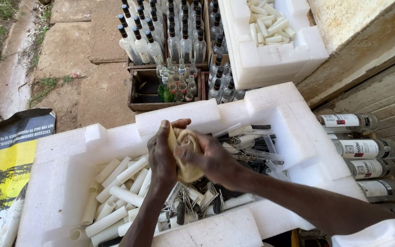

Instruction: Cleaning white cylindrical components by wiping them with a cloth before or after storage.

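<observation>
Two bare hands meeting over the middle of a large white foam tray (69, 151), seen from above. Left hand (162, 155) upright, fingers and thumb closed around one side of a crumpled beige cloth (187, 153); right hand (211, 160) cupped and pressed against the other side, fingers wrapped over it. Cloth bunched into a soft, wrinkled wad, pale tan, held just above the tray contents between both palms; impossible to tell whether anything lies inside the folds. Judged from the grip, a wringing or rubbing motion in hand: best done with firm, even pressure from both palms, cloth kept bunched and clear of the loose parts beneath, so nothing snags or gets knocked about. Directly below and to the left of the hands, a heap of short white plastic tubes (122, 183), lying loose at many angles. Below and to the right, a tangle of thin clear tubes and dark and metal small parts (252, 146), too jumbled to name singly. Beyond the hands, past the far tray wall, wooden crates (140, 91) packed with upright clear glass bottles (174, 41) with dark caps, a few green ones among them. Further off to the right, a second foam tray (270, 64) holding more white tubes. Well to the right of the hands, labelled bottles lying on their sides (360, 148) against a wall. Far left, a yellow and black printed sheet (5, 155) on bare paved ground.
</observation>
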